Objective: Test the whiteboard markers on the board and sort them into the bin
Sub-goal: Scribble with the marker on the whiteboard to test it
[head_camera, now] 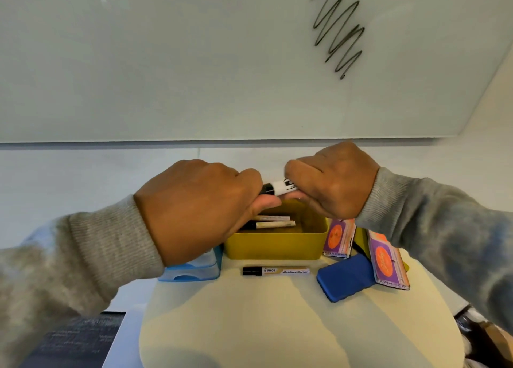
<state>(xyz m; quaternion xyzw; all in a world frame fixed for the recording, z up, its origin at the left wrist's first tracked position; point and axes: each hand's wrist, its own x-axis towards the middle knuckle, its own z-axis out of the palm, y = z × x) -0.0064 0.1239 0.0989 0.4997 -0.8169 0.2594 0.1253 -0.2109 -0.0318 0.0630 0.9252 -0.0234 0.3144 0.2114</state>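
White-barrelled marker (276,188) level, long axis left-right, black cap leftward, both ends in clamped grip: left hand (200,206), right hand (330,181).

Bin (274,247): mustard yellow. Held marker (277,188): white barrel, black cap. Eraser (347,277): blue. Board scribble (337,29): black zigzag.

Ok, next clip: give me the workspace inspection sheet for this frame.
Surface: round cream table, partly shadowed.
Job's things: both hands hold one marker above the yellow bin; two markers lie in the bin; a Pilot marker lies on the table in front of it; whiteboard bears a dark scribble.
Clutter: blue eraser, two boxed erasers, light blue container.
Grippers: left hand grips the marker's black cap end, right hand its white barrel.
Cables: nothing seen.
Surroundings: pale wall below the board.
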